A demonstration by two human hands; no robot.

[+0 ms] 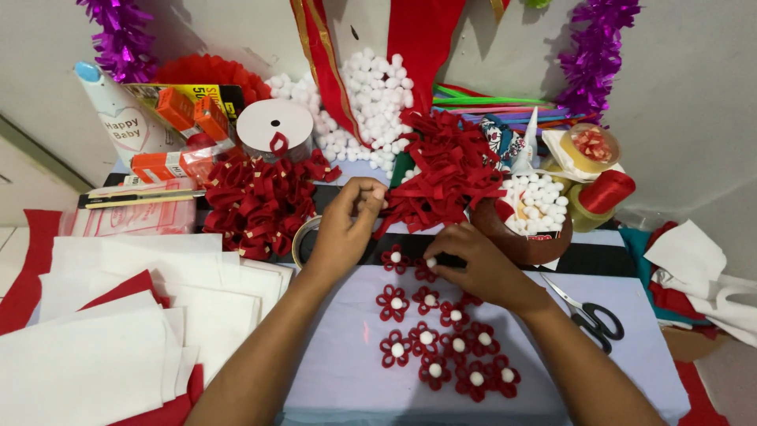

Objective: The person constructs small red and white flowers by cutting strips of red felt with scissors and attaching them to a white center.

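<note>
Red felt flowers carry white pompom centres.

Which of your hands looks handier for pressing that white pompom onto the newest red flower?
Probably the right hand: its fingertips already rest on the white pompom of the newest red flower. The left hand is raised farther back, fingers pinched by the red ribbon pile.

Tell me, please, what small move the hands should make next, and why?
Probably bring the left hand down to the red flower under the right hand: the right fingertips press a white pompom there, while the left pinches something too small to tell.
</note>
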